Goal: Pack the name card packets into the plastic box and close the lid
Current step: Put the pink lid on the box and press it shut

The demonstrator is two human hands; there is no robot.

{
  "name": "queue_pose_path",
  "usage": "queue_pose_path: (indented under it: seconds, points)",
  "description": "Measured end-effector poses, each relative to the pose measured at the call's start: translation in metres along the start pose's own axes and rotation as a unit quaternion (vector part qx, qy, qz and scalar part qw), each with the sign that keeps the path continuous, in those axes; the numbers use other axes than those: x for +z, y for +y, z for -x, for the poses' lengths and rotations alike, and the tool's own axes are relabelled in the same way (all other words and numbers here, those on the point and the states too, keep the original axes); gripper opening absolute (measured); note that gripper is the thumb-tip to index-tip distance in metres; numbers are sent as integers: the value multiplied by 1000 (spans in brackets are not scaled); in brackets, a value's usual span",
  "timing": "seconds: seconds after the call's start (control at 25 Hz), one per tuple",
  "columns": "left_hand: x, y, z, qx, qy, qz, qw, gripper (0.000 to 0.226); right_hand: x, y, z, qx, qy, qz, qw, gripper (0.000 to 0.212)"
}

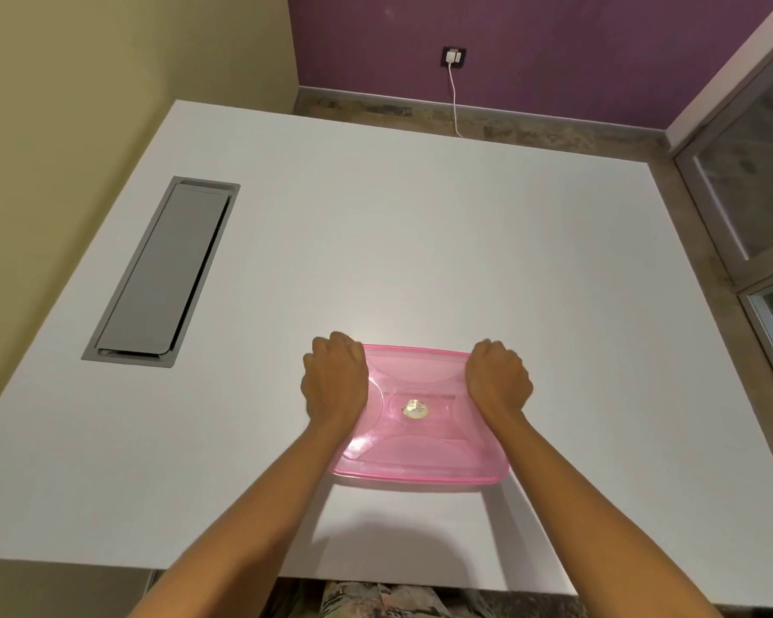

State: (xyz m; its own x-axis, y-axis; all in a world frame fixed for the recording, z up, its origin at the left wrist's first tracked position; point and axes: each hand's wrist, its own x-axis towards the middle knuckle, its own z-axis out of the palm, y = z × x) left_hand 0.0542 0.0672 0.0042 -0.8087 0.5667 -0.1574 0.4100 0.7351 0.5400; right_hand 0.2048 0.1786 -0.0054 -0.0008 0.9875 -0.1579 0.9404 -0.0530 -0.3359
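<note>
A pink translucent plastic box (pixel 420 443) lies on the white table (pixel 420 238) near its front edge, with its lid on top and a small round sticker (pixel 415 410) at the lid's centre. My left hand (pixel 334 380) grips the box's far left corner, fingers curled over the edge. Over at the far right corner my right hand (pixel 497 377) holds it the same way. No name card packets are visible; the inside of the box cannot be made out.
A grey cable-port flap (pixel 161 272) is set into the table at the left. Beyond the far edge, a white charger with cable (pixel 454 58) is plugged into a purple wall. A yellow wall stands at the left and glass panels (pixel 750 202) at the right.
</note>
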Motion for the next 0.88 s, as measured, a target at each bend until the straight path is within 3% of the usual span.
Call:
queue_pose_path:
  seconds: [0.08, 0.28, 0.4, 0.56, 0.88]
  points:
    - [4, 5, -16, -10, -25, 4, 1000, 31, -5, 3, -5, 43, -42, -34, 998, 35]
    - [5, 0, -24, 24, -85, -51, 995, 17, -15, -1, -4, 7, -84, -2, 996, 31]
    - [5, 0, -25, 26, -68, -21, 997, 21, -12, 0, -6, 13, -76, -17, 997, 29]
    - [-1, -5, -7, -27, -42, 56, 997, 43, -7, 10, 4, 34, -48, -74, 996, 44]
    - [-10, -51, 77, -70, -35, 83, 993, 31, -12, 64, 79, 17, -40, -65, 997, 39]
